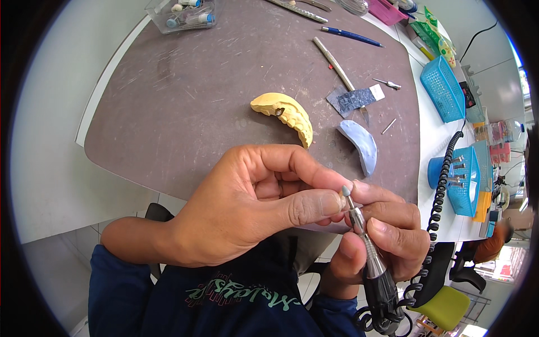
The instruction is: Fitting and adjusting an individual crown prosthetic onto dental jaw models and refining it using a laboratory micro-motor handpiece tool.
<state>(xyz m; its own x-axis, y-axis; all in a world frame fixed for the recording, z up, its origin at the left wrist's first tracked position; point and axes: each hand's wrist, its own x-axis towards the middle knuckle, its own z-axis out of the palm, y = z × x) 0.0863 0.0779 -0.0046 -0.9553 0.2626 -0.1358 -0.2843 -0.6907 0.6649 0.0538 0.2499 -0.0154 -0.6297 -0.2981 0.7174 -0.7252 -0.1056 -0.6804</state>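
Note:
My right hand [396, 230] grips a rotary handpiece [373, 255] with a black body and a metal nose. A small grey pointed bur [346, 191] sticks out of its tip. Thumb and forefinger of my left hand [241, 208] are pinched together right at the bur; whatever tiny piece lies between them is mostly covered. Beyond my hands, a yellow dental cast [295, 117] lies on the brown mat, with a dark spot among its teeth. To its right rests a curved light-blue piece [361, 147].
On the mat [174, 95] lie a metal-handled tool [335, 64], a dark abrasive strip [359, 99], loose burs [387, 83] and a blue pen [352, 36]. A clear box [185, 17] stands far left. Blue baskets [443, 90] and a coiled black cord [438, 202] line the right.

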